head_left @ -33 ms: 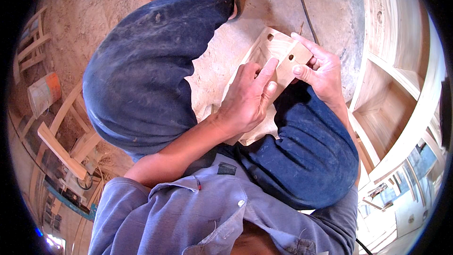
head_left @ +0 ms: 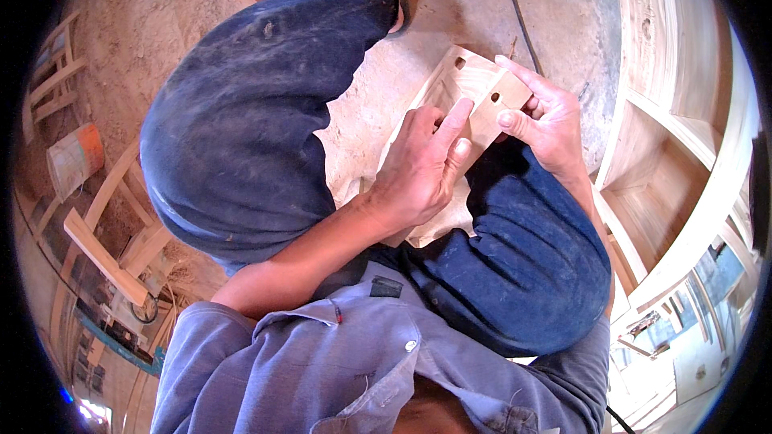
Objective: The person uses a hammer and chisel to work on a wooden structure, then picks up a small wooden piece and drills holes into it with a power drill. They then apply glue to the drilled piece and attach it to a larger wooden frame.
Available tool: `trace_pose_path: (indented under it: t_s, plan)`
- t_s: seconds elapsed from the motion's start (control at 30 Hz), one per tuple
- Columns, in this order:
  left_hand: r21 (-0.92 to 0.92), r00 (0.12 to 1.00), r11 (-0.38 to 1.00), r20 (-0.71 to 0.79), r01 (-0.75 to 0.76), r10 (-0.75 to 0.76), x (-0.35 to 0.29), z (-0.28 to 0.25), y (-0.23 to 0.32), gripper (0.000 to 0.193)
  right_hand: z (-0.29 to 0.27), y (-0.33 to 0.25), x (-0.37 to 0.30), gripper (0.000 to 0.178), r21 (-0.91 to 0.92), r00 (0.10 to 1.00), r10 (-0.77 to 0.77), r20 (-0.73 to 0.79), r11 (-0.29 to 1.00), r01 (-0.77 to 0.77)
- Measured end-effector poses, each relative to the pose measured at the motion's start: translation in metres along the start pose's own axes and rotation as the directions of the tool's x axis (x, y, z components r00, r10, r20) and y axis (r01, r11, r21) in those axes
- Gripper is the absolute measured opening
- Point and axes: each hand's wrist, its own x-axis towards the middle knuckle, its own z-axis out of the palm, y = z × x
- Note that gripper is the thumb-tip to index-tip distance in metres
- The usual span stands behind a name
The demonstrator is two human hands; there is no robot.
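Across my lap rests a pale wooden box-like piece [head_left: 486, 119], tilted, with a dark round hole near the end of each of its two long boards. My left hand [head_left: 422, 162] lies over its middle. The index finger stretches along the near board, the thumb sticks out, and the other fingers curl over the wood. At the far right corner my right hand [head_left: 553, 122] grips the end of the piece, thumb on the near face and fingers at the far edge. The lower part of the piece is hidden behind my left hand and forearm.
On the right stands a large wooden cabinet frame [head_left: 683, 124] with open compartments. Wooden frame parts [head_left: 104, 257] and a white-and-orange bucket [head_left: 76, 159] are at the left. A dark cable [head_left: 519, 12] runs along the dusty floor [head_left: 458, 0] ahead.
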Motion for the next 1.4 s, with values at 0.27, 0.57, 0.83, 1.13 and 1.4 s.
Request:
trace_pose_path:
  t_s: [0.27, 0.57, 0.83, 1.13, 1.4]
  plan:
    - [-0.005, 1.000, 1.000, -0.014, -0.006, 0.006, 0.000, 0.002, -0.002, 0.046, 0.003, -0.005, 0.000, 0.065, -0.085, 0.998, -0.062, -0.004, 0.994, 0.062]
    - [-0.057, 0.998, 0.998, -0.067, 0.006, -0.010, -0.002, 0.008, -0.001, 0.050, -0.002, -0.006, 0.005, 0.037, -0.485, 0.897, -0.433, -0.092, 0.806, 0.339]
    - [-0.060, 0.998, 0.998, -0.050, 0.026, -0.029, -0.004, 0.006, 0.000, 0.048, -0.002, -0.010, 0.008, 0.036, -0.600, 0.856, -0.517, -0.021, 0.691, 0.403]
    - [-0.027, 1.000, 0.999, -0.009, 0.021, -0.022, -0.002, 0.004, 0.003, 0.047, -0.005, -0.014, 0.010, 0.035, -0.626, 0.838, -0.545, 0.014, 0.649, 0.433]
    - [-0.028, 0.999, 0.999, -0.031, 0.024, -0.024, -0.002, 0.005, 0.001, 0.048, 0.000, -0.006, 0.008, 0.035, -0.539, 0.876, -0.477, -0.067, 0.757, 0.370]
